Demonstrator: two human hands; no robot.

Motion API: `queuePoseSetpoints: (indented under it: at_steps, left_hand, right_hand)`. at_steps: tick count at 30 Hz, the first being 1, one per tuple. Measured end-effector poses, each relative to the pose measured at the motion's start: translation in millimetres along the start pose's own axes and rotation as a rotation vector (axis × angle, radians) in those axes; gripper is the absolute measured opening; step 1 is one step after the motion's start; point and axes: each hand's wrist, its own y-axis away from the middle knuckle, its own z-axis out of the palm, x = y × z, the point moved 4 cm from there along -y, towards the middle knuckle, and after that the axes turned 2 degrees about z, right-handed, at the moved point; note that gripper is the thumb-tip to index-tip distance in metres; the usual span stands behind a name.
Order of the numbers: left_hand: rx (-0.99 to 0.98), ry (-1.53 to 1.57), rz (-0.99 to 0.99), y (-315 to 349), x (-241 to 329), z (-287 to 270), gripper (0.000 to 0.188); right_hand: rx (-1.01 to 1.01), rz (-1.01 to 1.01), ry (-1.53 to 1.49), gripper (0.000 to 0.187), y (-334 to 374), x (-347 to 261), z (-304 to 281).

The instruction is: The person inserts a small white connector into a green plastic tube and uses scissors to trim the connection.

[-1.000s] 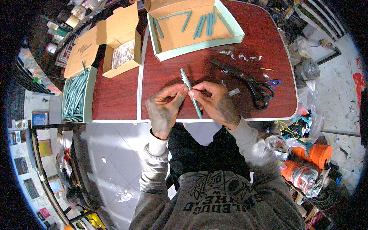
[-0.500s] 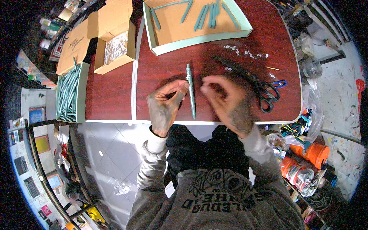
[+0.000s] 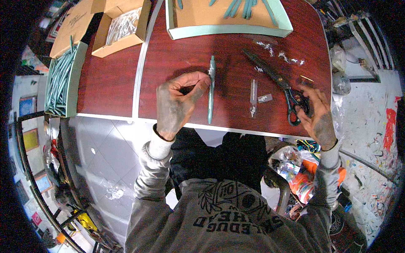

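My left hand [image 3: 181, 99] pinches a slim green pen [image 3: 211, 103] between thumb and fingertips, just above the dark red table. The pen stands lengthwise in view, with a small white mark on its upper part beside my fingertips. Over the handles of large black scissors [image 3: 283, 84] is my right hand [image 3: 318, 116], its thumb and fingers curved and apart. Whether it touches the handles I cannot tell; the hand partly covers them. Between the hands lie a narrow clear strip [image 3: 253, 95] with a white mark and a small clear piece [image 3: 265, 98].
Several white zigzag pieces [image 3: 266, 47] lie beyond the scissors. A shallow green-edged box [image 3: 230, 30] with several pens stands at the back. To the left are a brown carton [image 3: 120, 47] of clear pieces and an open box [image 3: 72, 95] full of green pens.
My right hand has moved right from beside the pen to the scissors' handles, uncovering the clear strip and small piece. My left hand still pinches the pen. The view has shifted.
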Motion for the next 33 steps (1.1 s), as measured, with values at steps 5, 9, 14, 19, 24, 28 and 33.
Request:
queuePoseSetpoints:
  at_steps: [5,9,14,19,24,28,33]
  left_hand:
    - [-0.010,-0.005,0.007,-1,3,2,0.009]
    - [-0.014,-0.054,0.042,0,5,2,0.008]
    - [-0.015,-0.074,0.063,-2,4,3,0.006]
    - [-0.017,0.018,0.034,-2,1,2,0.006]
    - [-0.003,0.064,0.063,-2,-3,0,0.007]
    - [-0.016,0.080,0.065,-2,-4,0,0.008]
    - [-0.044,0.200,0.063,-1,-2,1,0.011]
  right_hand:
    - [-0.193,-0.028,-0.040,0.051,-20,7,4]
    - [-0.076,-0.114,0.060,0.057,-10,-8,0]
    - [-0.175,-0.113,0.026,0.069,-7,-15,2]
    - [-0.322,-0.027,-0.086,0.070,-14,1,7]
    - [-0.369,0.131,-0.625,0.072,-8,4,-3]
    - [-0.361,0.058,-0.501,0.082,-1,-13,-20]
    - [-0.373,0.119,-0.506,0.089,-1,-25,-17]
